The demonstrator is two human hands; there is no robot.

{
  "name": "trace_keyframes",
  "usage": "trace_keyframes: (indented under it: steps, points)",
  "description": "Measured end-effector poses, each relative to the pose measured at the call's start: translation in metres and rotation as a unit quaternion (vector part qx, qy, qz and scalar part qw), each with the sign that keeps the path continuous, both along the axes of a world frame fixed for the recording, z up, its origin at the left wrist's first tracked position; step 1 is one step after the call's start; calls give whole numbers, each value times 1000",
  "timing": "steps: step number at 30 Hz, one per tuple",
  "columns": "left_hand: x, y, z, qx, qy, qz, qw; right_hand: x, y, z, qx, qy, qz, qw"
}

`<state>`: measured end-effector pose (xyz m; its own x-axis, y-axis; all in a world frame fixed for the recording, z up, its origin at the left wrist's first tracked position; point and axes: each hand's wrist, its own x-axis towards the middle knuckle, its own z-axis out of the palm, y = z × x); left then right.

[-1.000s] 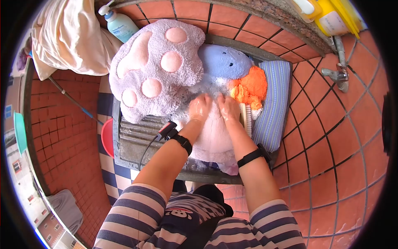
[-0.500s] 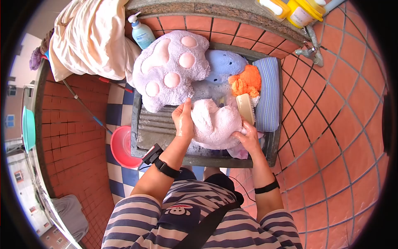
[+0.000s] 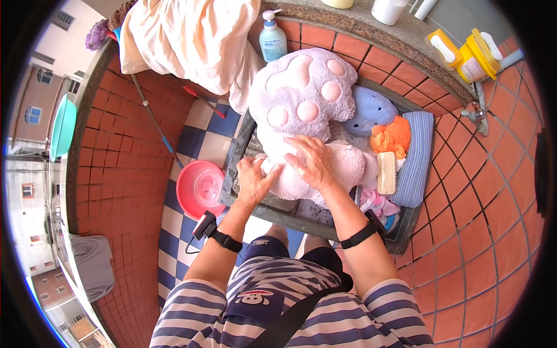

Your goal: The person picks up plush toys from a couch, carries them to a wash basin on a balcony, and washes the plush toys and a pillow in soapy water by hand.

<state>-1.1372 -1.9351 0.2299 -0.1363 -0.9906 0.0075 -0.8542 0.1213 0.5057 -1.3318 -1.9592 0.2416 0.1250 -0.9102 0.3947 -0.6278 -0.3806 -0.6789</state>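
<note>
A wet pale pink plush [image 3: 347, 165] lies across the ridged washboard side of a dark stone sink [image 3: 426, 191]. My left hand [image 3: 255, 180] grips its left end, the plush showing between thumb and fingers. My right hand [image 3: 313, 163] rests on top of it with fingers spread, pressing down. Just behind my hands sits a fluffy lilac paw-shaped cushion [image 3: 307, 87] with pink pads. To the right, a cream scrubbing brush [image 3: 386, 173] stands against an orange plush [image 3: 391, 137] and a striped blue roll of cloth [image 3: 415, 159]. A blue plush [image 3: 371, 111] lies farther back.
A blue pump bottle [image 3: 272, 39] stands behind the sink on the left, beside a large cream cloth [image 3: 191, 43]. On the checkered floor is a pink basin [image 3: 200, 188]. A tap [image 3: 477, 113] and yellow containers [image 3: 473, 58] are at the back right.
The view has swung, so the sink appears farther right. My right hand has moved from the pink plush's right end onto its top, near my left hand. The plush now lies against the washboard.
</note>
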Motion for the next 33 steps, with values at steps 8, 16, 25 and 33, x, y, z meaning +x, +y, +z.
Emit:
trace_keyframes:
  steps: [8,16,25,33]
  points:
    - [-15,58,-48,-164,140,-10,976,41,91,-48,-34,48,-102,993]
    - [-51,-92,-34,-15,-2,43,999,32,-47,-43,154,117,-208,959]
    - [-15,-9,-57,-123,141,22,982,24,6,-14,74,37,-129,988]
    - [-21,-15,-59,-148,160,32,976,8,-171,6,248,134,-293,914]
